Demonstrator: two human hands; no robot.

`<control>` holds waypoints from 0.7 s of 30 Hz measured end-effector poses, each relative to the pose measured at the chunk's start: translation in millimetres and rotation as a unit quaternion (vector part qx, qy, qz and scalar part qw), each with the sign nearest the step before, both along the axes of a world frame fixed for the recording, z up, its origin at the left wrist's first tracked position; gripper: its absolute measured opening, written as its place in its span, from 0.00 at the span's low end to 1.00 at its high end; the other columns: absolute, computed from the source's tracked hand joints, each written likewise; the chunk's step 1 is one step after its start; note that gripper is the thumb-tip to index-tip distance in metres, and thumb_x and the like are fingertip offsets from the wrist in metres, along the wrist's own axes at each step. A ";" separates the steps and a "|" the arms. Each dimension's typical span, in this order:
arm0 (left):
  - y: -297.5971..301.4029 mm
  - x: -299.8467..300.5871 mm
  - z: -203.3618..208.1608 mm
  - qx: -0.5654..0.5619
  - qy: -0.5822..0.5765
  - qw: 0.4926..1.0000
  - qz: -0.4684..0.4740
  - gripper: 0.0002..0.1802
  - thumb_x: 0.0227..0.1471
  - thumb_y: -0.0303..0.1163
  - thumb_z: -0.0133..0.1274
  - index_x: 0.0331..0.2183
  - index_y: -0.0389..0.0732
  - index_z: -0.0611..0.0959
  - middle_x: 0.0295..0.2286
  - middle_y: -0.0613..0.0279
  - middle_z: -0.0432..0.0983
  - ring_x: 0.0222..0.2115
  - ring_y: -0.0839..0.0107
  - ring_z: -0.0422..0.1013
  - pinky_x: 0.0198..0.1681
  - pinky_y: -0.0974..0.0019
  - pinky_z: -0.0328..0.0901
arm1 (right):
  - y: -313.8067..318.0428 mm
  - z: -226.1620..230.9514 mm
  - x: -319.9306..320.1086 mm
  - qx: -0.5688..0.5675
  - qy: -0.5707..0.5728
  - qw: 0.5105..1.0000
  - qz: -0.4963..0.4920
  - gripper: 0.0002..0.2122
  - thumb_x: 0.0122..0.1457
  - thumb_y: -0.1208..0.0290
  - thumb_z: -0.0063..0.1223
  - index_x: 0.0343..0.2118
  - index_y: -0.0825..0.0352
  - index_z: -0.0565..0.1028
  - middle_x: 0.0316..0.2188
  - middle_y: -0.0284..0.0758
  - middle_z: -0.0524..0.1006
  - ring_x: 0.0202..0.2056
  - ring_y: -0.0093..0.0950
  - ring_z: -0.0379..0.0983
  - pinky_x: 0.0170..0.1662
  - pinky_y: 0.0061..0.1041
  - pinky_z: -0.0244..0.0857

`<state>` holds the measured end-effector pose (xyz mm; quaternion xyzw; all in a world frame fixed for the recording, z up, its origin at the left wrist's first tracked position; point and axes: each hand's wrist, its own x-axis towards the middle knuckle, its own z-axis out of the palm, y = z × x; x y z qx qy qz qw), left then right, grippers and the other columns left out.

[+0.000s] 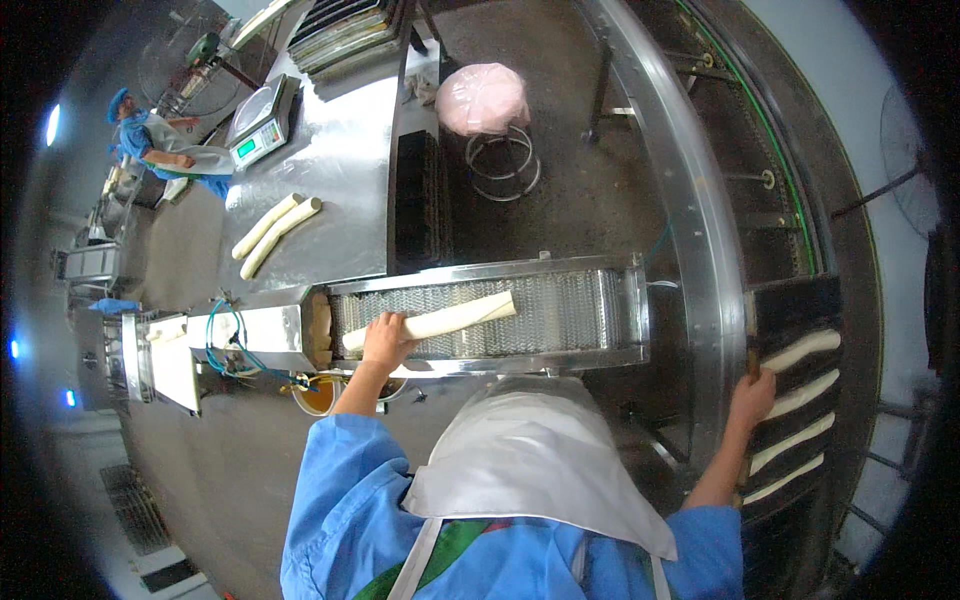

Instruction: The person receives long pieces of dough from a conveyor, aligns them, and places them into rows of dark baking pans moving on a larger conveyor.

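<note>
A long pale dough roll (455, 319) lies along the metal mesh conveyor belt (580, 315) in front of me. My left hand (385, 342) is closed over the roll near its left end, fingers bent across its top. At the far right, my right hand (753, 397) is closed on the near-left edge of a dark baking tray (795, 300). Several long dough strips (800, 395) lie apart from one another on that tray. The undersides of both grips are hidden.
A steel table (340, 180) at the upper left carries two dough rolls (275, 235), a scale (265, 120) and stacked trays (345, 35). A pink-covered stool (483, 98) stands beyond the belt. Near its left end sits a bucket (318, 396). A co-worker (165, 150) stands far left.
</note>
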<state>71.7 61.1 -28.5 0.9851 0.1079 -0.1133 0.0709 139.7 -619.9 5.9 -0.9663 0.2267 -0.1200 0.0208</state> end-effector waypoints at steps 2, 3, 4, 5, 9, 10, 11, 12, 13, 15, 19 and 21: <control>-0.5 5.6 2.7 0.000 0.028 1.000 -0.011 0.32 0.40 0.44 0.67 0.47 0.42 0.76 0.41 0.52 0.73 0.44 0.53 0.70 0.50 0.54 0.64 | -3.7 -2.1 -0.2 0.006 0.001 1.000 0.007 0.15 0.54 0.73 0.54 0.45 0.73 0.74 0.43 0.49 0.75 0.46 0.49 0.72 0.47 0.42 0.65; -3.7 9.6 5.2 -0.004 0.056 0.998 -0.019 0.32 0.40 0.45 0.67 0.46 0.42 0.76 0.40 0.51 0.73 0.44 0.52 0.70 0.49 0.54 0.65 | -3.7 0.2 1.1 0.008 0.000 1.000 0.016 0.16 0.54 0.73 0.54 0.46 0.73 0.73 0.44 0.49 0.75 0.47 0.49 0.71 0.49 0.42 0.65; -9.9 10.2 9.6 -0.028 0.055 0.998 -0.010 0.31 0.43 0.46 0.64 0.47 0.40 0.78 0.40 0.51 0.75 0.41 0.53 0.72 0.46 0.56 0.67 | 0.5 0.0 2.8 0.011 0.001 1.000 0.010 0.16 0.54 0.73 0.54 0.46 0.73 0.73 0.44 0.49 0.75 0.47 0.49 0.71 0.49 0.42 0.65; -17.3 17.2 16.8 -0.028 0.056 0.998 -0.027 0.31 0.43 0.46 0.64 0.47 0.40 0.78 0.40 0.51 0.75 0.41 0.53 0.72 0.46 0.56 0.67 | 8.4 6.6 2.9 0.043 0.008 0.999 -0.005 0.17 0.54 0.73 0.55 0.47 0.73 0.73 0.45 0.50 0.75 0.48 0.49 0.71 0.50 0.42 0.64; -80.3 43.4 71.2 -0.389 0.169 0.878 0.220 0.30 0.47 0.41 0.55 0.47 0.28 0.78 0.36 0.49 0.78 0.35 0.61 0.74 0.43 0.61 0.68 | 3.3 3.4 8.6 0.101 -0.030 0.994 -0.003 0.18 0.50 0.76 0.57 0.46 0.73 0.73 0.45 0.48 0.75 0.48 0.48 0.71 0.54 0.43 0.62; -100.8 53.8 86.3 -0.436 0.176 0.848 0.243 0.29 0.46 0.38 0.54 0.45 0.26 0.78 0.33 0.51 0.77 0.31 0.63 0.74 0.38 0.63 0.69 | 8.9 3.7 12.8 0.056 -0.022 0.998 -0.035 0.17 0.50 0.76 0.57 0.45 0.73 0.73 0.44 0.48 0.75 0.47 0.47 0.71 0.52 0.43 0.63; -101.7 59.5 77.2 -0.535 0.212 0.779 0.247 0.29 0.44 0.38 0.54 0.45 0.26 0.77 0.31 0.54 0.76 0.27 0.67 0.73 0.32 0.65 0.70 | 8.6 7.7 19.9 0.074 0.020 0.997 -0.029 0.17 0.50 0.76 0.57 0.45 0.72 0.74 0.44 0.48 0.75 0.47 0.48 0.71 0.51 0.42 0.63; -124.0 78.1 90.6 -0.578 0.242 0.755 0.193 0.29 0.44 0.38 0.55 0.45 0.26 0.77 0.30 0.56 0.76 0.26 0.69 0.72 0.30 0.67 0.69 | 5.9 2.9 19.6 0.076 -0.002 0.997 -0.034 0.18 0.51 0.74 0.56 0.46 0.70 0.74 0.42 0.46 0.76 0.46 0.46 0.72 0.52 0.48 0.60; -150.7 92.2 114.8 -0.615 0.265 0.728 0.147 0.30 0.43 0.38 0.55 0.45 0.26 0.76 0.29 0.57 0.75 0.25 0.71 0.72 0.28 0.68 0.69 | 12.8 14.9 23.4 0.060 0.008 0.998 -0.033 0.18 0.51 0.73 0.56 0.47 0.69 0.73 0.42 0.45 0.76 0.47 0.45 0.71 0.52 0.47 0.60; -200.7 123.5 130.4 -0.618 0.273 0.736 0.046 0.29 0.42 0.38 0.56 0.45 0.28 0.75 0.28 0.59 0.75 0.25 0.72 0.71 0.29 0.69 0.69 | 18.5 25.9 31.8 0.091 0.046 0.994 -0.040 0.18 0.52 0.73 0.56 0.47 0.70 0.73 0.46 0.45 0.74 0.51 0.43 0.69 0.55 0.50 0.58; -333.6 210.3 200.4 -0.681 0.291 0.653 -0.161 0.26 0.41 0.28 0.58 0.44 0.30 0.73 0.26 0.60 0.75 0.22 0.75 0.72 0.26 0.71 0.68 | 9.4 17.1 28.3 0.071 0.026 0.997 -0.023 0.16 0.54 0.71 0.54 0.47 0.67 0.74 0.46 0.42 0.74 0.49 0.41 0.69 0.54 0.50 0.57; -398.7 234.4 240.9 -0.651 0.274 0.667 -0.236 0.30 0.43 0.31 0.60 0.48 0.29 0.71 0.28 0.58 0.77 0.21 0.76 0.73 0.25 0.74 0.70 | 6.8 18.2 29.2 0.063 0.043 0.997 -0.032 0.17 0.52 0.73 0.55 0.46 0.67 0.74 0.44 0.41 0.75 0.49 0.40 0.70 0.51 0.49 0.60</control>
